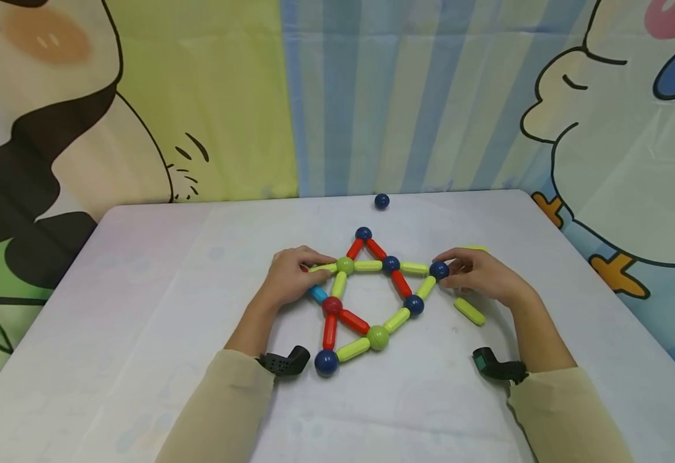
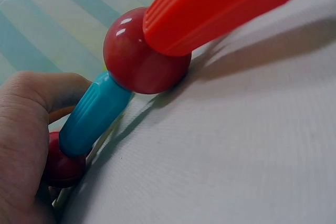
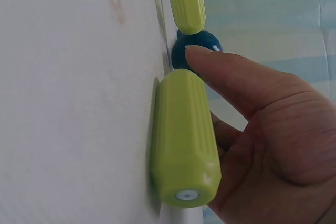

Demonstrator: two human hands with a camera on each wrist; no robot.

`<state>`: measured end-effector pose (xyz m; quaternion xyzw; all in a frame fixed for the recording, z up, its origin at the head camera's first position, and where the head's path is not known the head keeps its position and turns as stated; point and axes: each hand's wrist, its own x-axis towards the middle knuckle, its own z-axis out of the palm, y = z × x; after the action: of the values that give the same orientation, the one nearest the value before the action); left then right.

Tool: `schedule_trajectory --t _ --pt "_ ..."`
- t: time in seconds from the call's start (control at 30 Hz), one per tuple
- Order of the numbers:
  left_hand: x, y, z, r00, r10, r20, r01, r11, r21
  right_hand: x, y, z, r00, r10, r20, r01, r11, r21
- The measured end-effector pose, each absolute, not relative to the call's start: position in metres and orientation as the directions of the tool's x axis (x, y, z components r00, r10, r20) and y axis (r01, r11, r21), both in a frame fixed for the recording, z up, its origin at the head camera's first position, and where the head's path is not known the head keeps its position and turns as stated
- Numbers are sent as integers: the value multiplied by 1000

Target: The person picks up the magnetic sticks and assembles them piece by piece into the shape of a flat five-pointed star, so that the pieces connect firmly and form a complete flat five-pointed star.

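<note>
A flat star-like frame of magnetic rods and balls lies on the white table [image 1: 198, 386]. At its left corner my left hand [image 1: 292, 276] grips a red ball [image 2: 65, 169], mostly hidden by the hand in the head view. A light blue rod [image 2: 94, 114] joins that ball to another red ball [image 1: 332, 305]. My right hand [image 1: 482, 273] pinches the dark blue ball [image 1: 439, 270] at the right corner, thumb against it in the right wrist view. Two green rods [image 1: 414, 268] meet that ball. Green balls [image 1: 378, 337] and red rods [image 1: 353, 321] form other parts.
A loose green rod [image 1: 469, 311] lies below my right hand, and another green rod [image 1: 476, 248] shows partly behind it. Near the far table edge sits a single dark blue ball [image 1: 381, 201]. A printed curtain [image 1: 349, 96] hangs behind the table.
</note>
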<state>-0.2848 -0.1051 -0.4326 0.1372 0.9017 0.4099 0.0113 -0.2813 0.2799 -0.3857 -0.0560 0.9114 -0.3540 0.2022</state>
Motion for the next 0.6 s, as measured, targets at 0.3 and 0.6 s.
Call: schedule_trajectory --t 0.3,0.6 --pt "-285 -105 -434 -962 253 103 244 621 745 -280 282 -386 -906 -272 -323 17 740 -672" --pt "-285 -105 -432 -965 246 90 228 621 750 -281 280 -384 -913 -257 -316 37 719 -694"
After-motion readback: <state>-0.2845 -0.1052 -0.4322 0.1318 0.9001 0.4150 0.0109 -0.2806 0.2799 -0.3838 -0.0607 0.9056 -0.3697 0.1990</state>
